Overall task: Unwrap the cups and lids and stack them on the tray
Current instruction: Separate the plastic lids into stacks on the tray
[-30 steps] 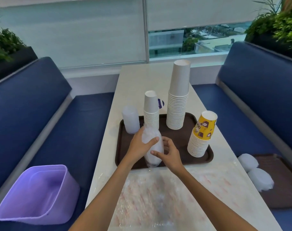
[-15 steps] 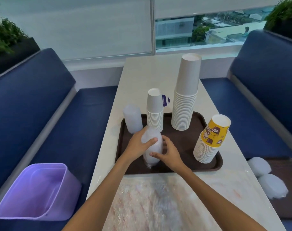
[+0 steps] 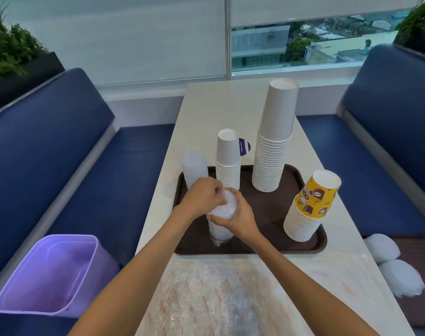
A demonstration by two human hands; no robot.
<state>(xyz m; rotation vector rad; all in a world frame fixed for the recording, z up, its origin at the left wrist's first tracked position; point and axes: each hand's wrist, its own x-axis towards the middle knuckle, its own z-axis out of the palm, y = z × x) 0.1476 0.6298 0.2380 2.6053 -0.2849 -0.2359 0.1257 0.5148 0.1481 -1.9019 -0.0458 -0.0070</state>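
Note:
A wrapped stack of clear lids (image 3: 221, 224) stands upright near the front left of the brown tray (image 3: 274, 243). My right hand (image 3: 238, 217) grips this stack around its upper part. My left hand (image 3: 203, 197) pinches the plastic wrap at the stack's top. On the tray also stand another stack of clear lids (image 3: 194, 169), a short white cup stack (image 3: 228, 161), a tall white cup stack (image 3: 273, 141) and a yellow-topped cup stack (image 3: 308, 209).
Crumpled plastic wrap (image 3: 214, 297) lies on the table in front of the tray. A purple bin (image 3: 53, 275) sits on the left bench. Two wrapped lid packs (image 3: 396, 270) lie on a second tray (image 3: 420, 275) on the right bench.
My left hand has moved from the side of the lid stack up to its top and now pinches the wrap there. My right hand has shifted higher on the stack.

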